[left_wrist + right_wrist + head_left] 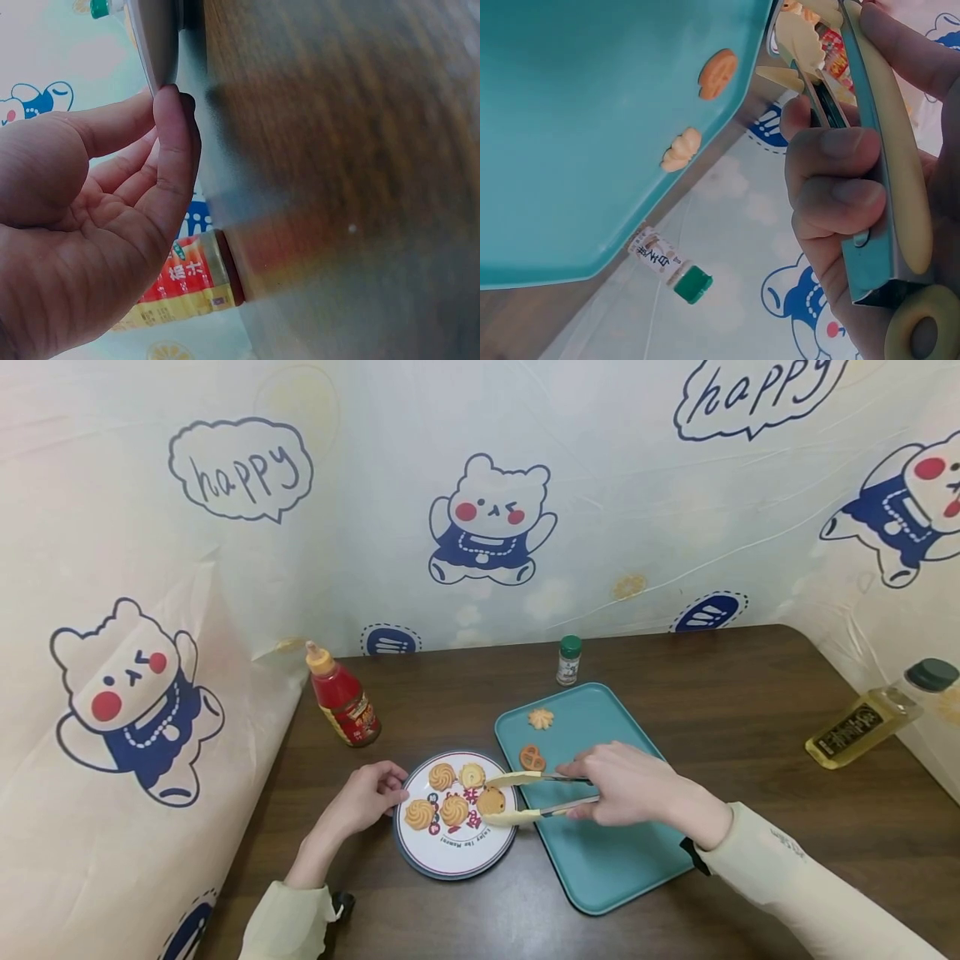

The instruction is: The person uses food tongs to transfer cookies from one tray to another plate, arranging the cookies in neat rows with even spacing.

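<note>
While swirled golden cookies (pixel 453 810) dot a blue-rimmed plate (pixel 450 860) (mostly white), the left hand (pixel 365 797) pinches its edge; opposite, the right hand (pixel 628 785) curls round tongs (pixel 552 810).

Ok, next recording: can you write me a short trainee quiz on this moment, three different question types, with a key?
1. Multiple choice. Which tool does the right hand hold?
a) a spatula
b) yellow-tipped tongs
c) a fork

2. True or false: the left hand grips the red sauce bottle.

3. Count. How many cookies can be seen on the teal tray?

Key
1: b.
2: False; its fingers are at the rim of the round white plate.
3: Two, a flower-shaped one and a pretzel-shaped one.
</note>
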Motion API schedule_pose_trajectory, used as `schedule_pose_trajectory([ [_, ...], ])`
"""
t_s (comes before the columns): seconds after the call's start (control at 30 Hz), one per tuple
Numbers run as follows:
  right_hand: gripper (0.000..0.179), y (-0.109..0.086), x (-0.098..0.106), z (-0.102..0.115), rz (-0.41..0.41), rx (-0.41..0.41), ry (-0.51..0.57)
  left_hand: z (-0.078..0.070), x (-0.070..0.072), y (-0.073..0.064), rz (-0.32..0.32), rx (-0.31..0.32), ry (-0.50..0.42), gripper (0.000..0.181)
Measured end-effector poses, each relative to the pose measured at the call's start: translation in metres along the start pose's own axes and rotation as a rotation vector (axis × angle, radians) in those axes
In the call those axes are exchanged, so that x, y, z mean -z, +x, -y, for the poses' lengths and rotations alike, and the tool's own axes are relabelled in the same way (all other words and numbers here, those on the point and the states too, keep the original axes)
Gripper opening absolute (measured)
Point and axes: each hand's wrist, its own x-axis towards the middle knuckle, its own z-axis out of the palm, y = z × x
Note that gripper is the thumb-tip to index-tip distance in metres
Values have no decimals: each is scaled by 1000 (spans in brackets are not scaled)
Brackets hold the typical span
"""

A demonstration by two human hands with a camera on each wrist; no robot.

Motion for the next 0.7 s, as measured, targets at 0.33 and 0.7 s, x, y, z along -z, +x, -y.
schedule_pose_trajectory([
  [0.33,52,-1,-2,-2,1,-2,7,1,0,-1,-3,5,-1,27],
  [0.7,55,-5,-1,-6,-12,4,7,2,-1,-1,-4,4,1,28],
])
